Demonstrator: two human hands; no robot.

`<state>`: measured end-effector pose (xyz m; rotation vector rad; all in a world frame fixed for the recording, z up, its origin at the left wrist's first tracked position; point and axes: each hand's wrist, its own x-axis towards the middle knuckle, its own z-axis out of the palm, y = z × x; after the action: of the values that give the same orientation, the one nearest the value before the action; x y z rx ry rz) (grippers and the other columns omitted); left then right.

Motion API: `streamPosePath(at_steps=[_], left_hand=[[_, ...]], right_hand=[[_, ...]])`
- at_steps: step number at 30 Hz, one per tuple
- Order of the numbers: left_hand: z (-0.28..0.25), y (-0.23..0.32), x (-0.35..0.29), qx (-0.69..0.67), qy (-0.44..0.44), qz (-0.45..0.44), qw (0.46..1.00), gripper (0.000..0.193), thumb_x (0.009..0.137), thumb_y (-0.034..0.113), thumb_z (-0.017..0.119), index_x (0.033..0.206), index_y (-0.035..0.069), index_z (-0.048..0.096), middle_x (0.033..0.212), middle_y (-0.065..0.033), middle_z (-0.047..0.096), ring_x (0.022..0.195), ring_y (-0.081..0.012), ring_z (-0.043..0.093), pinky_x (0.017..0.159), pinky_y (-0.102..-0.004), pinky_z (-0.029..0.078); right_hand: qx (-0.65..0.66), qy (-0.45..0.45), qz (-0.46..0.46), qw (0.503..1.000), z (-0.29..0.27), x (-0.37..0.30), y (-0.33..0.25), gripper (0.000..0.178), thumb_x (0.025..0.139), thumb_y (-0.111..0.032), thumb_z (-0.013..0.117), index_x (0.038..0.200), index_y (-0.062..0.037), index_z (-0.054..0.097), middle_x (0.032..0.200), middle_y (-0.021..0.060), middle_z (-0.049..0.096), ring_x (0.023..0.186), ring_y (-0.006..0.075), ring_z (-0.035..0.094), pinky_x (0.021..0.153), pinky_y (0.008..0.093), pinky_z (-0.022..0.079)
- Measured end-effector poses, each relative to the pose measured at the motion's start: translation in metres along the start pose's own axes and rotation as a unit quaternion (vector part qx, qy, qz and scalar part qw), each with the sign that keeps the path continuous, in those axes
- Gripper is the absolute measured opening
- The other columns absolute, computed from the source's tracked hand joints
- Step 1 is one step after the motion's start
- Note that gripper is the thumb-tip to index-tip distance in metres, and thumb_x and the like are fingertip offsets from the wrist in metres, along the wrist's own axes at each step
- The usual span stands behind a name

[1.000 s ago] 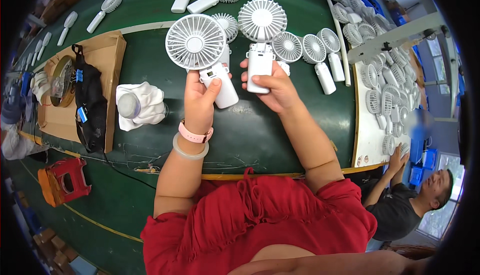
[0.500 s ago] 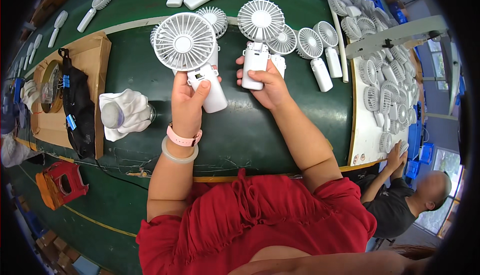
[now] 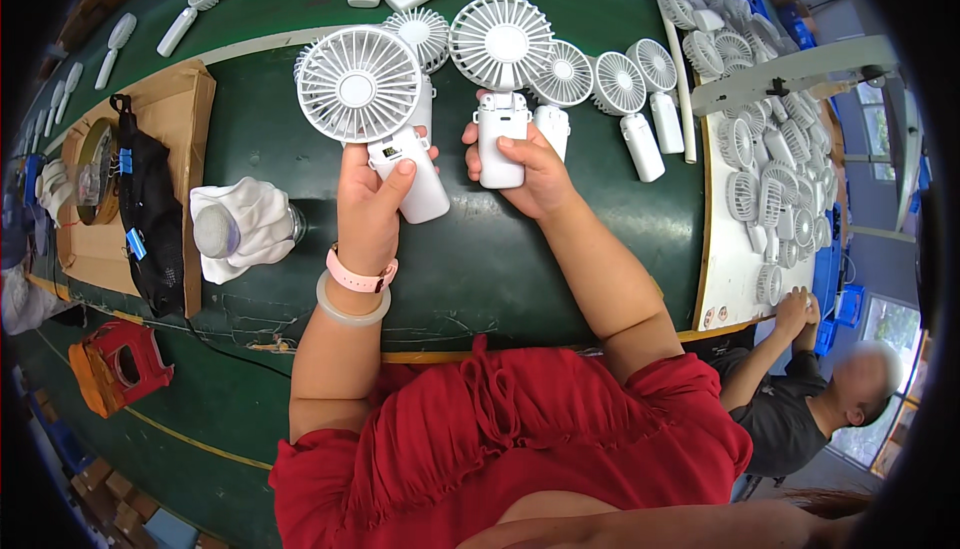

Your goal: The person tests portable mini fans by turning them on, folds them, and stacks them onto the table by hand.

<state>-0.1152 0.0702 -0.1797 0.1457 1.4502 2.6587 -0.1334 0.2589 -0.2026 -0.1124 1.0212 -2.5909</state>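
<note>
Gripping one white fan (image 3: 385,124) each (image 3: 502,79), both hands (image 3: 368,204) (image 3: 530,171) hover over bare green table (image 3: 480,269).

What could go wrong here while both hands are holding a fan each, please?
The left hand holds its white handheld fan low on the handle, so the heavy head could tip. The right hand and its fan sit near the fans lying on the table and might knock them.
</note>
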Motion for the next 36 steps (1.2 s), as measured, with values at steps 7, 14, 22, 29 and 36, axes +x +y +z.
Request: streamPosePath(at_steps=[7, 14, 22, 29, 36], left_hand=[[0.0031, 0.0017, -0.0012, -0.001, 0.014, 0.005, 1.000, 0.044, 0.086, 0.003, 0.049, 0.125, 0.001, 0.031, 0.116, -0.0162, 0.050, 0.098, -0.0248, 0.056, 0.081, -0.0373, 0.050], [0.0088, 0.0039, -0.0017, -0.014, 0.040, -0.002, 0.999, 0.040, 0.086, 0.006, 0.049, 0.122, 0.001, 0.033, 0.113, -0.0164, 0.051, 0.095, -0.0240, 0.057, 0.079, -0.0361, 0.050], [0.0015, 0.0041, -0.0031, 0.002, 0.029, 0.015, 0.999, 0.040, 0.085, 0.005, 0.046, 0.123, -0.001, 0.034, 0.114, -0.0192, 0.051, 0.095, -0.0260, 0.057, 0.082, -0.0375, 0.048], [0.0051, 0.0031, -0.0054, 0.034, 0.025, 0.030, 0.999, 0.041, 0.086, 0.006, 0.048, 0.123, -0.002, 0.033, 0.114, -0.0219, 0.051, 0.096, -0.0281, 0.058, 0.081, -0.0363, 0.048], [0.0035, 0.0014, -0.0057, 0.047, 0.020, 0.061, 0.997, 0.041, 0.087, 0.009, 0.046, 0.123, -0.002, 0.031, 0.117, -0.0231, 0.048, 0.099, -0.0305, 0.056, 0.086, -0.0405, 0.046]], right_hand=[[-0.016, -0.002, 0.006, 1.000, -0.0007, 0.0002, 0.0022, 0.054, 0.080, -0.014, 0.055, 0.128, -0.0062, 0.033, 0.099, 0.0134, 0.054, 0.076, 0.0222, 0.056, 0.068, 0.0336, 0.046], [-0.016, -0.003, 0.003, 1.000, -0.0036, -0.0017, 0.0022, 0.055, 0.080, -0.017, 0.056, 0.128, -0.0069, 0.031, 0.098, 0.0131, 0.054, 0.076, 0.0220, 0.056, 0.068, 0.0333, 0.046], [0.026, -0.025, -0.004, 0.999, -0.0010, 0.0017, 0.0046, 0.046, 0.080, -0.017, 0.056, 0.120, -0.0065, 0.037, 0.096, 0.0133, 0.056, 0.076, 0.0208, 0.059, 0.065, 0.0315, 0.050], [0.036, -0.032, 0.006, 0.999, -0.0035, 0.0020, 0.0051, 0.046, 0.079, -0.018, 0.057, 0.119, -0.0068, 0.038, 0.095, 0.0132, 0.057, 0.075, 0.0207, 0.060, 0.065, 0.0320, 0.052], [0.016, -0.038, 0.020, 0.999, -0.0075, 0.0012, 0.0051, 0.055, 0.081, -0.026, 0.056, 0.128, -0.0078, 0.034, 0.099, 0.0136, 0.055, 0.077, 0.0224, 0.056, 0.068, 0.0337, 0.047]])
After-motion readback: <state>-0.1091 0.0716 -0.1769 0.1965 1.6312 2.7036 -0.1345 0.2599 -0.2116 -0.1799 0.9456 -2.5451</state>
